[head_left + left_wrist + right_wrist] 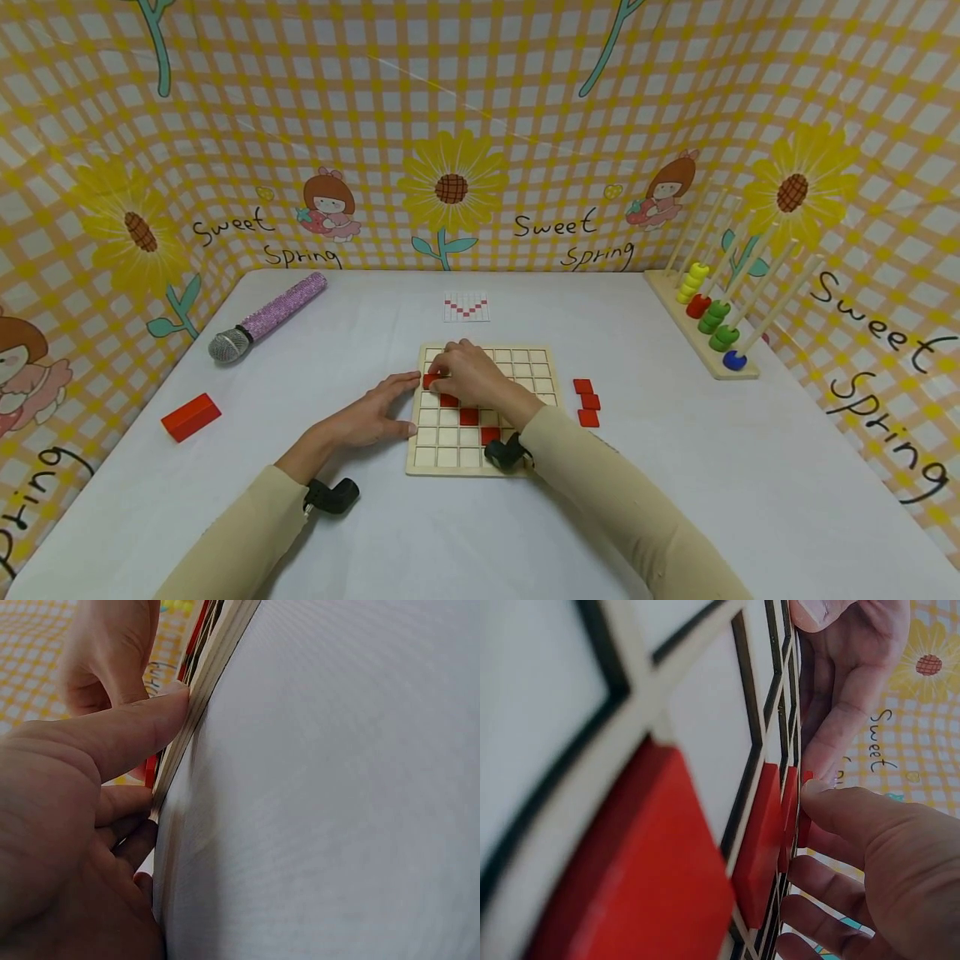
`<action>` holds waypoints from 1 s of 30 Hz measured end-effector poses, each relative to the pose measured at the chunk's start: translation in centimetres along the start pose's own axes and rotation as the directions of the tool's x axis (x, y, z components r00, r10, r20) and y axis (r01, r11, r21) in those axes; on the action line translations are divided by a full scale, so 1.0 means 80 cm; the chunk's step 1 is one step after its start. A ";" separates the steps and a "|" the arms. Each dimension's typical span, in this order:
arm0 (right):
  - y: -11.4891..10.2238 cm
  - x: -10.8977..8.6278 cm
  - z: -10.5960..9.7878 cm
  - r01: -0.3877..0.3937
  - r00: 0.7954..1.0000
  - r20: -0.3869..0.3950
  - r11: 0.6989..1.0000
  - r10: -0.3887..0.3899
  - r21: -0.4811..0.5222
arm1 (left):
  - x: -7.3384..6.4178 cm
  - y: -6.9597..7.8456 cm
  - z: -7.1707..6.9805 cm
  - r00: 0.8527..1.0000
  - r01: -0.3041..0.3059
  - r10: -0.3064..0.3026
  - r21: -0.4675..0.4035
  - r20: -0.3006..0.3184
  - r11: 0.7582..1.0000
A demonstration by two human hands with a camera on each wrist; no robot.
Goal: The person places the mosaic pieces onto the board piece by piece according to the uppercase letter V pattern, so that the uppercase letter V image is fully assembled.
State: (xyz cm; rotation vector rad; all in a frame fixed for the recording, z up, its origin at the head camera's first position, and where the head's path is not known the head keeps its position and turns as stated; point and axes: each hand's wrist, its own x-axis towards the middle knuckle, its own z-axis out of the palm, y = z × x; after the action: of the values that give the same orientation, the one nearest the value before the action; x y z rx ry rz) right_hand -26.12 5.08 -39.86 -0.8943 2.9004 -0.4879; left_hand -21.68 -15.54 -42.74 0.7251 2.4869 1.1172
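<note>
A wooden grid board [437, 457] lies flat in front of me, with red square tiles in a diagonal line of its cells, one of them a red tile [469, 417] near the middle. At the board's upper left, my right hand [474, 377] pinches another red tile [805, 814] between thumb and fingers, at a cell of the left column. My left hand [367, 417] lies along the board's left edge, fingers extended; its thumb [146, 727] touches the wooden rim in the left wrist view. Part of the grid is hidden beneath my right hand and wrist.
Three loose red tiles [590, 402] lie right of the board. Behind it is a small card [466, 307] with a red V pattern on a grid. A purple microphone [273, 317] and red block [191, 417] lie left; a bead-and-peg stand [705, 329] stands back right.
</note>
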 end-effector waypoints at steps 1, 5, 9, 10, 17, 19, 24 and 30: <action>0.000 0.000 0.000 0.001 1.000 0.000 1.000 -0.001 -0.003 | 0.000 0.000 0.000 1.000 0.000 0.000 0.001 0.000 1.000; 0.000 0.003 0.003 -0.002 1.000 -0.002 1.000 0.002 -0.020 | 0.000 0.000 0.000 1.000 -0.001 0.001 0.003 0.000 1.000; 0.002 0.004 0.005 -0.004 1.000 -0.009 0.999 0.004 -0.033 | 0.000 0.000 0.000 1.000 0.000 0.000 0.005 0.000 1.000; 0.002 0.004 0.005 -0.004 1.000 -0.011 0.999 0.004 -0.034 | 0.000 0.000 0.000 1.000 0.000 0.000 0.005 -0.001 1.000; 0.002 0.003 0.004 0.008 1.000 -0.018 0.999 -0.008 -0.036 | 0.000 -0.001 0.000 1.000 -0.008 0.008 0.009 -0.002 1.000; 0.002 0.002 0.004 0.010 1.000 -0.019 0.999 -0.011 -0.036 | 0.000 -0.002 0.000 1.000 -0.009 0.009 0.010 -0.002 1.000; 0.002 0.000 0.001 0.013 1.000 -0.024 0.999 -0.014 -0.034 | 0.001 -0.001 0.000 1.000 -0.007 0.007 0.008 0.003 1.000; 0.000 -0.003 -0.009 0.003 1.000 -0.031 0.999 -0.004 -0.036 | 0.001 -0.001 -0.001 1.000 -0.006 0.006 0.009 0.002 1.000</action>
State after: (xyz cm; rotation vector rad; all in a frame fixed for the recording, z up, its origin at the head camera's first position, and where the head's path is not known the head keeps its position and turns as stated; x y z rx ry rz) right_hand -26.02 5.37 -39.20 -0.9042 2.9451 -0.4556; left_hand -21.77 -15.60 -42.80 0.7368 2.4910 1.1074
